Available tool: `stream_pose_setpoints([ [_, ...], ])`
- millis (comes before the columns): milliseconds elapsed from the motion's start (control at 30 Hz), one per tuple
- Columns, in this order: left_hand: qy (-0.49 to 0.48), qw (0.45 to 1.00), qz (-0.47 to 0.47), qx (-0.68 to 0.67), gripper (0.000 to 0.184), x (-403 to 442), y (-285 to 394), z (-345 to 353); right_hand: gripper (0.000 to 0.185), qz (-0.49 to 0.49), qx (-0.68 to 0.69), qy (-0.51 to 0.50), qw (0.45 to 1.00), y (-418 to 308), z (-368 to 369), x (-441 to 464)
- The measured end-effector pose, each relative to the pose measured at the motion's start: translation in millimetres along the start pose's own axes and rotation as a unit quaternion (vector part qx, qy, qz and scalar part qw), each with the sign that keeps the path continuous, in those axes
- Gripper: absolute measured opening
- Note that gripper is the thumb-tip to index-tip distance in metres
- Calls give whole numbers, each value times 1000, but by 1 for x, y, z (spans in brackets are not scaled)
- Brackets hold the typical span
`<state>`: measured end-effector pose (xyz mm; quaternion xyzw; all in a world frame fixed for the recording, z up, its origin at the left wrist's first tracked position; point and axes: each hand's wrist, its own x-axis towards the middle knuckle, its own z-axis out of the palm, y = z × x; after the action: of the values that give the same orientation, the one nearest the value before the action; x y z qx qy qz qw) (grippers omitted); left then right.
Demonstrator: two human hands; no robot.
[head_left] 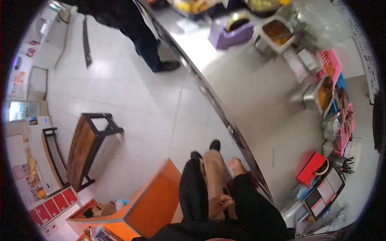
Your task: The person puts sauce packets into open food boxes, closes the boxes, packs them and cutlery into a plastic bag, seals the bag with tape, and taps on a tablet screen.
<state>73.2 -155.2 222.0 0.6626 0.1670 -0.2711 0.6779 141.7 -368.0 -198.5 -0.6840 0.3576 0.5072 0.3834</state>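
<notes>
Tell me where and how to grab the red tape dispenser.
I'd pinch the red tape dispenser by its body, thumb and fingers on opposite long sides, coming from above on the bare counter side. The body looks long and blocky, with open space there. Its roll sits on the other side, facing the pen cup and close to the tablet, so fingers have less room there.

Long, narrow tan fabric (214,176), slightly blurred, stretched lengthwise between two black sleeves (194,193).

The person wears black long sleeves (250,195), what looks like a tan lower garment (214,170), and dark shoes (215,145).
</notes>
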Motion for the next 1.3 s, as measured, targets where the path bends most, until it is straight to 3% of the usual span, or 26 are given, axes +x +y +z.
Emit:
stream_pose_setpoints([
  [133, 0, 994, 110, -11, 23, -24, 45, 2, 27, 83, 62, -143, 984, -42, 33, -82],
  [167, -31, 994, 102, -31, 24, -30, 55, -3, 29, 26, -7, -95, 995, -65, 43, -123],
  [233, -94, 990, 78, -75, 26, -49, 79, -13, 34, -6, -52, -249, 967, -89, 54, -113],
  [267, -120, 982, 56, -134, 28, -60, 92, -18, 35, -19, -63, -244, 968, -117, 59, -143],
  [333, -162, 972, 147, -87, 29, -76, 121, -27, 38, -44, -89, -232, 968, -178, 71, -194],
  [400, -198, 954, 223, -38, 29, -93, 147, -41, 36, -87, -106, -260, 956, -230, 86, -183],
  [467, -237, 928, 288, 8, 29, -109, 170, -53, 34, -120, -112, -306, 938, -302, 94, -204],
  [500, -259, 911, 319, 29, 29, -114, 182, -57, 36, -187, -80, -352, 914, -335, 91, -220],
  [533, -273, 895, 350, 48, 31, -122, 197, -60, 31, -173, -74, -288, 939, -373, 94, -236],
  [567, -292, 896, 331, 37, 32, -122, 201, -63, 24, -311, -48, -225, 922, -393, 88, -265],
  [633, -330, 898, 291, 15, 32, -109, 199, -75, 18, -430, -41, -91, 897, -436, 87, -297],
  [667, -299, 897, 324, 37, 28, -87, 181, -86, 20, -461, -50, -76, 883, -442, 84, -317],
  [767, -185, 943, 228, -155, 22, -41, 152, -101, 27, -542, -114, -15, 832, -464, 62, -365],
  [833, -200, 948, 243, -50, 19, 8, 100, -119, 32, -571, -197, 40, 796, -470, 50, -367],
  [900, -266, 941, 158, 133, 18, 42, 64, -159, 40, -623, -222, 90, 745, -472, 43, -359],
  [1000, -270, 890, -21, 366, 25, 97, -27, -236, 52, -631, -214, 78, 742, -488, 47, -357],
  [1100, -239, 842, -113, 470, 33, 127, -60, -310, 57, -650, -231, 111, 715, -516, 59, -356],
  [1167, -161, 888, -101, 419, 38, 143, -46, -351, 60, -630, -148, 70, 759, -539, 71, -336],
  [1200, -69, 932, -184, 305, 44, 131, 5, -356, 61, -634, -143, 104, 753, -549, 72, -330],
  [1233, -26, 962, -128, 240, 40, 139, 17, -372, 62, -638, -138, 138, 745, -558, 72, -326],
  [1267, 0, 975, -164, 148, 40, 153, 32, -387, 63, -640, -133, 170, 737, -565, 73, -322],
  [1300, 66, 987, -123, 81, 39, 157, 54, -390, 64, -641, -120, 181, 736, -572, 73, -321],
])
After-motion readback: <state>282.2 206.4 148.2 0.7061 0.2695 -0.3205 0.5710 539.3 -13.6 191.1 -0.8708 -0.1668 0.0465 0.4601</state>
